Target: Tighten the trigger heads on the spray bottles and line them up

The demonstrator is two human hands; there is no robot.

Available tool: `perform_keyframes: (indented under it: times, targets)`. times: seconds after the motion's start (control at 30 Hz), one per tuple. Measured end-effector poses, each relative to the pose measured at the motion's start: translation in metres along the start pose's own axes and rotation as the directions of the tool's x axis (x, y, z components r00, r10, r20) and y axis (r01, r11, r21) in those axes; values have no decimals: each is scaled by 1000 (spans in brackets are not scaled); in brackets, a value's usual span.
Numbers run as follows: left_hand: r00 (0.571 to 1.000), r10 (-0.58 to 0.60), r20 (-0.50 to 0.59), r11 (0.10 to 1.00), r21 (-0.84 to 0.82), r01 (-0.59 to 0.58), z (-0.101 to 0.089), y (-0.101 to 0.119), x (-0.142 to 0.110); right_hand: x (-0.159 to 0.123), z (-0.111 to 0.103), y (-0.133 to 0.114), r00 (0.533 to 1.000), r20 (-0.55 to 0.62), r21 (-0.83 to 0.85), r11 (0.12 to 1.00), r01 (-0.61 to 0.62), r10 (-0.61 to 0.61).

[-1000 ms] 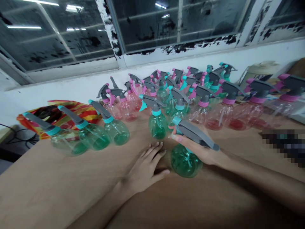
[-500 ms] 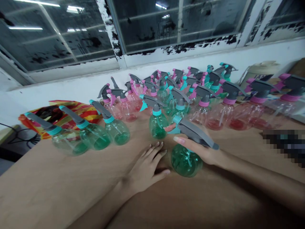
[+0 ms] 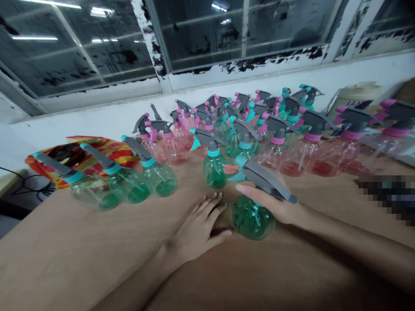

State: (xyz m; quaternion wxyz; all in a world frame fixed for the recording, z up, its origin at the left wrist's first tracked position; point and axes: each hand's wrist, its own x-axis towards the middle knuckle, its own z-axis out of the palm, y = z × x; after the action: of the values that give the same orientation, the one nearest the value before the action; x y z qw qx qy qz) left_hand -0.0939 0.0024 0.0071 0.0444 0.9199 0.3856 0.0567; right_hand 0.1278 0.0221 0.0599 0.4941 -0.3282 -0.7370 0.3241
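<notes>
While the left hand [image 3: 202, 229] lies palm down and empty on the brown wood-toned desk [image 3: 81, 255] at lower centre, its fingers loosely spread, the right hand [image 3: 280, 207] is wrapped around the neck of a round, clear green plastic spray bottle [image 3: 249, 220] just right of the frame's middle. The two hands are apart, and that bottle sits between them: its body is just beside the tip of the left thumb, though whether they touch cannot be told, and its neck lies within the right hand's grasp. The right thumb crosses the near side below the grey spray head [image 3: 269, 179], and a fingertip shows beyond the turquoise trigger [image 3: 239, 176]. Green liquid shows inside the bottle. Beyond the left fingertips, near the centre, stands a green spray bottle with a turquoise collar [image 3: 213, 153]. Three similar green bottles [image 3: 131, 188] form a row at the left of the frame, before a crumpled red-and-yellow bag [image 3: 108, 151]. Across the right, pink-tinted clear bottles [image 3: 293, 164] with grey-and-pink heads stand in line, and a crowded mix of pink and green ones fills the space behind, toward the white wall [image 3: 90, 119]. A cream lidded container [image 3: 358, 93] is at upper right.
</notes>
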Motion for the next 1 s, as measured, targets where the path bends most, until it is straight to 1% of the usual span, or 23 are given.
perform_keyframes:
  times: [0.2,0.4,0.6,0.77,1.0]
  targets:
    - [1000,-3,-9,1000,0,3,2,-1,0,-1,0,2,1000,-2,-3,1000,-17,17]
    - [1000,-7,-6,1000,-1,7,3,-1,0,0,-1,1,1000,-15,-40,999,12,-13]
    - [1000,-15,16,1000,5,15,1,0,1,1,0,-1,999,-26,-32,999,-20,20]
    - [1000,-9,7,1000,0,9,2,-1,0,0,1,0,1000,-25,-83,997,-3,1]
    - [1000,-6,-7,1000,2,6,4,-2,0,2,1,-6,1000,-26,-31,999,12,-13]
